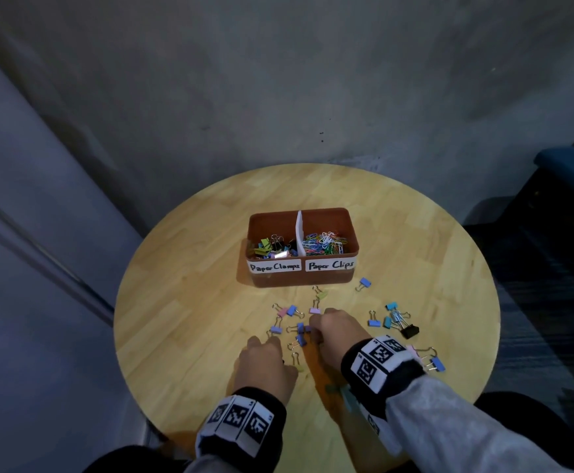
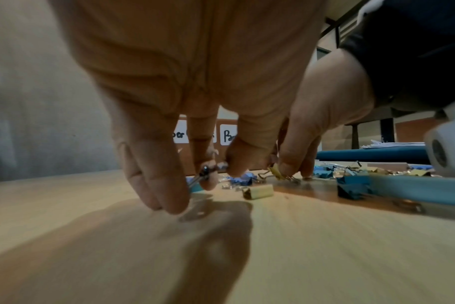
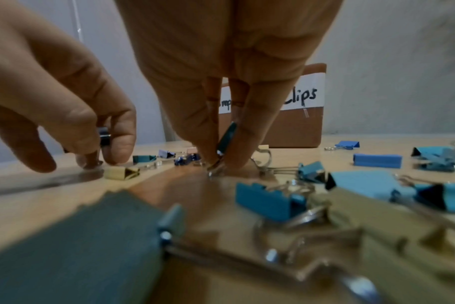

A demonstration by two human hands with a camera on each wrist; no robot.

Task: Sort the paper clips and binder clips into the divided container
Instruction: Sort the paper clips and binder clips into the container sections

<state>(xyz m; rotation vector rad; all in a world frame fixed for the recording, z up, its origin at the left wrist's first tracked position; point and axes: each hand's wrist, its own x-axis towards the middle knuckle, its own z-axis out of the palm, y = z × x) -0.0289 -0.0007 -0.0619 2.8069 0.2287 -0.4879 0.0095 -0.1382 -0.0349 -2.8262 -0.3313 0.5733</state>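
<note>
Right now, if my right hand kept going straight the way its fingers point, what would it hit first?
The right hand points down, so probably the table right below; it's already pinching a clip there.

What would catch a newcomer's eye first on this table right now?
The brown divided container mid-table, labelled Paper Clamps and Paper Clips, binder clips left and paper clips right. Then the coloured binder clips scattered in front of it, where the left hand and right hand each pinch one.
</note>
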